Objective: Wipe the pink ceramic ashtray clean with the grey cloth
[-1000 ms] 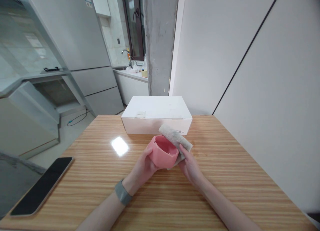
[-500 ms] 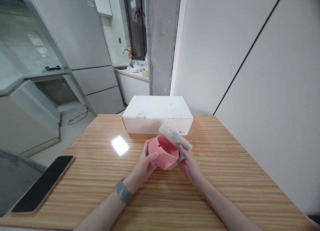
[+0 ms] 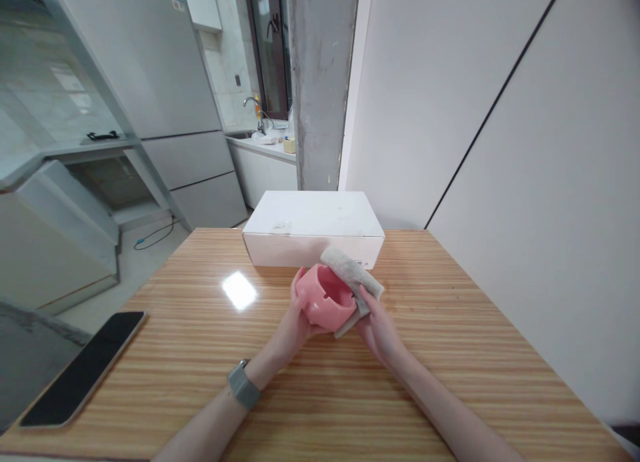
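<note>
A pink ashtray-like bowl (image 3: pixel 323 302) with notches in its rim is held above the table, its opening tilted to the right. My left hand (image 3: pixel 297 319) grips it from the left side, with fingers behind and beneath it. In my right hand (image 3: pixel 375 322) is a folded grey cloth (image 3: pixel 353 272), pressed against the bowl's right side and rim. Part of the cloth shows below the bowl. Some fingers of both hands are hidden behind the bowl and cloth.
A white closed box (image 3: pixel 315 215) stands at the far edge of the wood-grain table (image 3: pixel 450 355). A flat dark tablet-like slab (image 3: pixel 85 369) lies along the left edge. A white wall (image 3: pixel 500 182) borders the right side.
My left hand has turned the pink bowl, so its rim notches sit further right, and the thumb has shifted off the front. The cloth stays against the bowl's right side.
</note>
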Motion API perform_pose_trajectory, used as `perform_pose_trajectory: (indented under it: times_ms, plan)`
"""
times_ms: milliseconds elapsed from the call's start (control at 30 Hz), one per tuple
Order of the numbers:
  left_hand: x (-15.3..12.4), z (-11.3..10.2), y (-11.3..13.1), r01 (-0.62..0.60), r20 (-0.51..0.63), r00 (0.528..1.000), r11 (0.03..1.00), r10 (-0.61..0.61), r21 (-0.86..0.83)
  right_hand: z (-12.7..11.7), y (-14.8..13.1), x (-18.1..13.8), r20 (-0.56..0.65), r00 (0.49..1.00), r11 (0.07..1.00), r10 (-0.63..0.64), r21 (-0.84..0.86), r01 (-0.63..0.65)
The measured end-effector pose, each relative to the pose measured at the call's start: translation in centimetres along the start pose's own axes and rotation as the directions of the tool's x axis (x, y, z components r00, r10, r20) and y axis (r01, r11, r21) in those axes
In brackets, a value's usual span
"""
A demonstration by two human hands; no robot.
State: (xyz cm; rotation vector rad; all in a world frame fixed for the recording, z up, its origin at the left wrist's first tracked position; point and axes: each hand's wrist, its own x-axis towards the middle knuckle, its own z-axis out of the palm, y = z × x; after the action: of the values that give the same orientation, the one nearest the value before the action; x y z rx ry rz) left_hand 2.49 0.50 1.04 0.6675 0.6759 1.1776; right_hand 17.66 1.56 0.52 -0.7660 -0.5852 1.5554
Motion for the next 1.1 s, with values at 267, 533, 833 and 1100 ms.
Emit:
perform_pose_trajectory:
  times_ms: [267, 533, 833, 1100]
  plan:
    - [-0.4, -0.2, 1.0, -0.005, 0.111, 0.994, 0.997, 0.013, -0.071, 0.1, -0.2, 0.1, -0.018, 1.000, 0.999, -0.011, 0.043, 0.012]
    - [-0.7, -0.7, 0.6, 0.025, 0.180, 0.984, 0.996, -0.010, -0.080, 0.0, -0.5, -0.3, 0.004, 1.000, 0.999, 0.010, 0.040, -0.010]
    - [0.0, -0.6, 0.8, -0.246, 0.017, 0.969, 0.969, 0.246, -0.007, 0.4, 0.1, -0.6, 0.031, 0.998, 0.997, 0.059, 0.048, -0.060]
    - [-0.4, 0.0, -0.2, -0.306, 0.006, 0.951, 0.943, 0.308, 0.127, 0.3, 0.3, -0.3, 0.023, 0.999, 0.999, 0.038, 0.017, -0.039]
